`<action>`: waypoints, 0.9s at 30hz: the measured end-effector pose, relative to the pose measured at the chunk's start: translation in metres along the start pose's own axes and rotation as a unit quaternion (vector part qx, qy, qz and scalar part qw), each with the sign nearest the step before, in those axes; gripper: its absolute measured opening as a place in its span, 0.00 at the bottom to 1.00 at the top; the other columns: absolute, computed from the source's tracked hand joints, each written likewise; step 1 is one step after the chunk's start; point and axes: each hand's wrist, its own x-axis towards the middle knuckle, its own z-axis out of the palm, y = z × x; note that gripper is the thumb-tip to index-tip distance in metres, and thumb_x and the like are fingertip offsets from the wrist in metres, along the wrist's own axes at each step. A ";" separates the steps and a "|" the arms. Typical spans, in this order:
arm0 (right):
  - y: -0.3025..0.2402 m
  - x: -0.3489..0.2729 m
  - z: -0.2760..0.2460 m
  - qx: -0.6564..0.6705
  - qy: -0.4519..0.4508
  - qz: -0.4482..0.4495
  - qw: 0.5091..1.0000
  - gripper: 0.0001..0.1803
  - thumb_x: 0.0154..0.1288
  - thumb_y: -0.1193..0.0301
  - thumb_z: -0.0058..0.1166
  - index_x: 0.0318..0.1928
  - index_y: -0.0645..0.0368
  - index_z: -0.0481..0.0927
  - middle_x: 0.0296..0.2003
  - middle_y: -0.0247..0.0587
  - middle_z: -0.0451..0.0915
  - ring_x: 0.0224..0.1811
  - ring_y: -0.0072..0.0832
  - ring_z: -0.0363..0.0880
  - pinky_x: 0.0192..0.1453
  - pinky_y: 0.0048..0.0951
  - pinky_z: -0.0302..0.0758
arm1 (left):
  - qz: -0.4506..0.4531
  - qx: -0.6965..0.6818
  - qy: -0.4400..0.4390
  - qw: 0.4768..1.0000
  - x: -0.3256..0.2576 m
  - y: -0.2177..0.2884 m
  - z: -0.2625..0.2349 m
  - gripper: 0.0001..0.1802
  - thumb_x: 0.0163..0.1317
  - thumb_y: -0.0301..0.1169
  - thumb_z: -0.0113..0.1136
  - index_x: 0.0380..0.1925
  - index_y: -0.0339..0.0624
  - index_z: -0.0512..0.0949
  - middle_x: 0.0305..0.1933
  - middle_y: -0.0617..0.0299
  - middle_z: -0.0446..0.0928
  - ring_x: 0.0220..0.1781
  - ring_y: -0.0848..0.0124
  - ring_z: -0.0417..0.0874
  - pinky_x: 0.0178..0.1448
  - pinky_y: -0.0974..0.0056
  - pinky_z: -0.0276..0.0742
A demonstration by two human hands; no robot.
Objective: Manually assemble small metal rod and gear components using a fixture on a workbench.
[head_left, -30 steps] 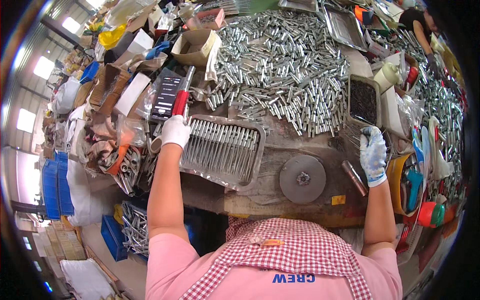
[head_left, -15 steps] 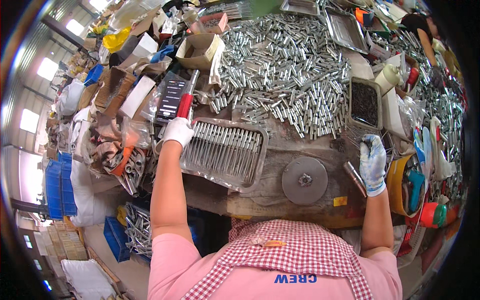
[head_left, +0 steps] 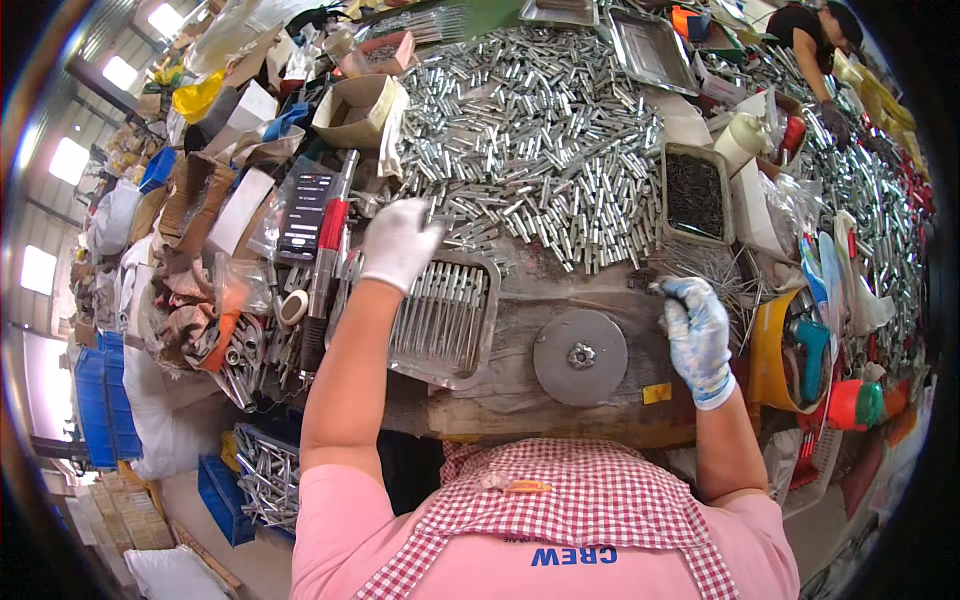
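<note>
Leftmost, at the frame's left edge, blue crates (head_left: 98,405) stacked on the floor, and just right of them a cluttered heap of cardboard boxes (head_left: 205,190) and plastic bags. Next, a red-handled tool (head_left: 326,255) lying upright in the frame beside a dark flat device (head_left: 304,212). Then the left hand (head_left: 398,243), white-gloved, reaching to the upper left corner of a metal tray (head_left: 445,318) of long pins laid side by side; fingers curled at the edge of the big pile of short silver tubes (head_left: 530,130), apparently pinching something small, though what exactly cannot be told. Centre frame, below the pile, a round grey metal disc (head_left: 580,356) flat on the worn wooden bench (head_left: 520,400). Right of the disc, the right hand (head_left: 697,335), in a blue-patterned glove, loosely closed at a scatter of thin pins, holding unclear. Above it, a small tray of dark nails (head_left: 696,193). Further right, a yellow container (head_left: 772,345), a teal tool and a red-green can (head_left: 853,404). Upper right corner, another person (head_left: 812,30) bent over more tubes.
</note>
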 end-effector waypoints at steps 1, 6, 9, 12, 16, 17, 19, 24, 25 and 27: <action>-0.011 0.003 0.000 -0.038 -0.014 -0.022 0.999 0.14 0.57 0.86 0.54 0.44 0.64 0.83 0.39 0.47 0.83 0.43 0.42 0.82 0.50 0.33 0.78 | 0.036 0.009 0.000 0.999 0.007 0.009 0.011 0.14 0.55 0.34 0.62 0.40 0.39 0.83 0.42 0.45 0.83 0.47 0.51 0.84 0.55 0.53 0.79; -0.019 -0.008 -0.003 -0.018 -0.016 0.009 1.000 0.15 0.55 0.85 0.56 0.44 0.63 0.84 0.39 0.47 0.83 0.41 0.40 0.83 0.47 0.31 0.78 | -0.029 0.213 -0.180 0.960 0.047 0.035 0.033 0.15 0.55 0.24 0.54 0.43 0.43 0.82 0.44 0.47 0.83 0.51 0.53 0.83 0.56 0.54 0.78; -0.013 -0.018 -0.008 0.018 0.001 0.046 0.999 0.13 0.54 0.85 0.57 0.41 0.62 0.84 0.36 0.46 0.83 0.39 0.40 0.83 0.45 0.31 0.78 | -0.025 0.114 -0.213 0.970 0.052 0.010 0.037 0.16 0.55 0.25 0.56 0.45 0.44 0.82 0.47 0.43 0.82 0.54 0.50 0.82 0.58 0.51 0.76; -0.011 -0.023 -0.009 -0.010 -0.022 0.059 0.998 0.12 0.54 0.85 0.58 0.39 0.61 0.84 0.34 0.44 0.82 0.37 0.39 0.83 0.43 0.32 0.78 | 0.006 0.098 -0.181 0.979 0.042 0.001 0.035 0.14 0.58 0.26 0.56 0.44 0.43 0.83 0.45 0.45 0.82 0.51 0.49 0.82 0.58 0.50 0.77; -0.020 -0.027 0.005 0.003 -0.042 0.033 0.999 0.10 0.53 0.83 0.60 0.38 0.61 0.84 0.31 0.45 0.81 0.34 0.40 0.82 0.39 0.33 0.77 | 0.123 -0.116 -0.038 0.985 0.004 0.033 0.021 0.12 0.58 0.17 0.51 0.41 0.31 0.79 0.43 0.44 0.78 0.48 0.51 0.80 0.55 0.54 0.76; -0.023 -0.028 0.007 0.017 -0.054 0.033 0.998 0.10 0.53 0.83 0.60 0.38 0.61 0.84 0.31 0.45 0.81 0.34 0.40 0.82 0.39 0.33 0.77 | 0.124 -0.177 -0.064 0.974 -0.011 0.055 0.010 0.15 0.57 0.13 0.48 0.43 0.30 0.77 0.42 0.46 0.77 0.45 0.54 0.81 0.52 0.57 0.78; -0.031 -0.027 0.009 0.031 -0.076 0.007 0.997 0.12 0.53 0.81 0.62 0.40 0.60 0.85 0.31 0.44 0.81 0.33 0.40 0.82 0.38 0.33 0.78 | 0.199 -0.270 -0.071 0.939 -0.044 0.081 0.006 0.18 0.54 0.09 0.45 0.43 0.31 0.77 0.40 0.50 0.79 0.42 0.58 0.82 0.51 0.60 0.81; -0.038 -0.036 0.019 0.048 -0.112 0.007 0.992 0.12 0.52 0.79 0.64 0.40 0.57 0.85 0.32 0.43 0.82 0.30 0.42 0.82 0.34 0.35 0.78 | 0.158 -0.376 -0.037 0.912 -0.114 0.123 0.025 0.05 0.65 0.23 0.60 0.40 0.36 0.78 0.39 0.56 0.80 0.38 0.64 0.81 0.45 0.64 0.78; -0.039 -0.037 0.021 0.046 -0.114 0.009 0.992 0.12 0.52 0.79 0.64 0.40 0.57 0.85 0.31 0.43 0.82 0.31 0.42 0.82 0.34 0.35 0.78 | 0.156 -0.377 -0.037 0.912 -0.124 0.128 0.027 0.05 0.65 0.23 0.60 0.40 0.36 0.78 0.39 0.56 0.80 0.38 0.64 0.81 0.45 0.64 0.78; -0.044 -0.039 0.023 0.045 -0.117 0.011 0.992 0.12 0.52 0.79 0.64 0.39 0.57 0.85 0.31 0.43 0.82 0.31 0.42 0.82 0.34 0.35 0.78 | -0.073 -0.578 -0.086 0.808 -0.142 0.136 0.028 0.07 0.69 0.28 0.59 0.43 0.38 0.75 0.43 0.59 0.80 0.38 0.67 0.82 0.44 0.64 0.79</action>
